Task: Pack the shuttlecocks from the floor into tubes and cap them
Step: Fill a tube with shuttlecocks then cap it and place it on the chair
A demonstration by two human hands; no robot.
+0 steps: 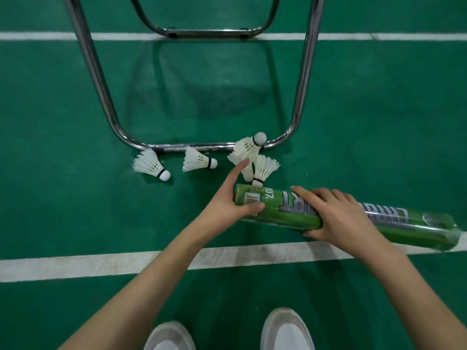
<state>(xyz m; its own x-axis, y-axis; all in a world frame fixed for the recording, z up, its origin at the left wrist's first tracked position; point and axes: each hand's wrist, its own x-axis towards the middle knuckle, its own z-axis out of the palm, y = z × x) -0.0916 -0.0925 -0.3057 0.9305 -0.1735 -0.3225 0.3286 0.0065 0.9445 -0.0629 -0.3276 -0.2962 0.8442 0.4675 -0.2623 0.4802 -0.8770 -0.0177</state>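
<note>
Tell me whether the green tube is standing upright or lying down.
Lying down: the green tube runs nearly horizontal just above the floor, with the left hand at its end and the right hand around its middle.

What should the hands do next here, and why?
Probably the left hand, at the green tube's end with its forefinger out, should pick the nearest shuttlecock beside that end; the right hand grips the tube, and several shuttlecocks lie loose.

Indoor badminton court, shown by green sports floor (75, 102) marked with white court lines (101, 263), feather shuttlecocks (199, 161) scattered near
</note>
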